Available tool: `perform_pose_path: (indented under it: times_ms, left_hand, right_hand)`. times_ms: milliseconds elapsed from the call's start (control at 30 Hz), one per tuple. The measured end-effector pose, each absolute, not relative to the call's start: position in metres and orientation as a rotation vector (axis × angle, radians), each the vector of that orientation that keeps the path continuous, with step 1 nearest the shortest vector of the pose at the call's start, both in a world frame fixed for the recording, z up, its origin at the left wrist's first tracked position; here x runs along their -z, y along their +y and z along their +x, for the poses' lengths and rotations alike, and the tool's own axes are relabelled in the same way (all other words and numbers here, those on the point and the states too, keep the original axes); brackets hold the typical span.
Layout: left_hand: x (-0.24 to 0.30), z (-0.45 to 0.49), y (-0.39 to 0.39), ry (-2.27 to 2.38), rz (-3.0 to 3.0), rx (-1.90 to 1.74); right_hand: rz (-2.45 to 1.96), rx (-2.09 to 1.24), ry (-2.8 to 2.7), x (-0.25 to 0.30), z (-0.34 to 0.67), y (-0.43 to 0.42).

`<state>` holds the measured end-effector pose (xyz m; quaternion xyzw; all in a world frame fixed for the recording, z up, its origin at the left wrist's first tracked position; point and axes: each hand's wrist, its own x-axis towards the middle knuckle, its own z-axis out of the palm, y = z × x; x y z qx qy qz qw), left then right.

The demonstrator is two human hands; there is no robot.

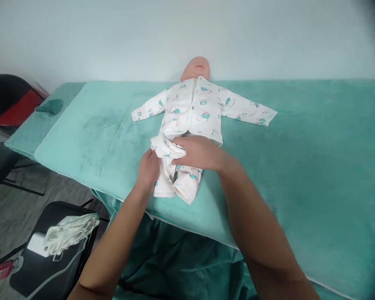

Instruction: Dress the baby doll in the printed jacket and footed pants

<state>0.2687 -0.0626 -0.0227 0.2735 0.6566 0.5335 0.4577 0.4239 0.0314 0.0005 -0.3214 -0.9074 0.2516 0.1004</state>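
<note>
A baby doll lies on its back on a teal mat, head toward the wall. It wears a white printed top with sleeves spread out to both sides. Matching white printed trousers cover its legs, bunched at the waist. My left hand grips the left side of the trousers' waistband. My right hand holds the bunched waistband from above, at the doll's hips.
A crumpled teal cloth lies at the mat's far left corner. A black stool at lower left carries a white charger and a pale bag. A black and red chair stands at left. Teal sheet hangs below the mat.
</note>
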Motion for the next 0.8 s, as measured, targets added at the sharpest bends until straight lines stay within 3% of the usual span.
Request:
perform_pose_path:
  times_ms: [167,433,700,800]
  left_hand:
    - [0.021,0.271,-0.077,1.449,0.624,-1.328]
    - [0.044,0.268,-0.137,1.652,0.778,-1.229]
    - [0.06,0.246,-0.09,1.963,1.205,-1.338]
    - [0.064,0.237,-0.075,1.882,1.229,-1.319]
  right_hand:
    - [-0.964,-0.857,-2.531,-0.001,0.422,0.031]
    - [-1.027,-0.908,-2.308,0.001,0.419,0.031]
    - [-0.998,-0.942,-2.395,-0.002,0.422,0.031]
    - [-0.938,-0.968,-2.457,-0.005,0.428,0.033]
